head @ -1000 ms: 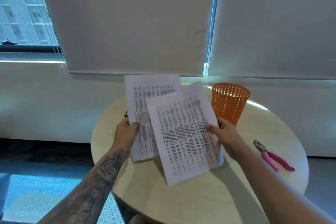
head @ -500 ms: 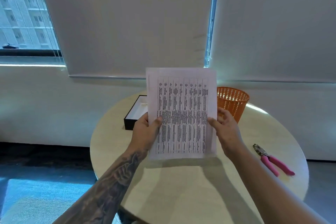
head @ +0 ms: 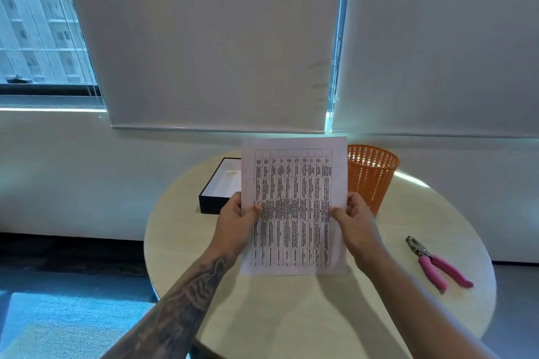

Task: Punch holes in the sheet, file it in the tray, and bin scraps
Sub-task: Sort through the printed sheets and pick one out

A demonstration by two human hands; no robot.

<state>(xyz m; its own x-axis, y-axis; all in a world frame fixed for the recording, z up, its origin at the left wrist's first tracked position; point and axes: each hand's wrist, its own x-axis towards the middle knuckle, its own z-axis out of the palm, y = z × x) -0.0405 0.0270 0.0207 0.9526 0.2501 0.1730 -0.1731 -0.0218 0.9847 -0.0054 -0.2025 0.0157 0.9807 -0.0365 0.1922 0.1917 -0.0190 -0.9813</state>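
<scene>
Sheet (head: pixel 293 183) with printed table, text too blurred to read, left hand (head: pixel 235 222) and right hand (head: pixel 356 224) gripping its side edges

A white printed sheet of paper (head: pixel 293 207) covered in a dense black table is held upright above a round pale wooden table (head: pixel 291 315). The left hand (head: pixel 237 220) pinches its left edge, the right hand (head: pixel 354 221) its right edge. Behind stand a black shallow tray with white lining (head: pixel 217 188) and an orange perforated plastic bin (head: pixel 370 176). A pink-handled metal hole punch (head: pixel 437 265) lies to the right.
</scene>
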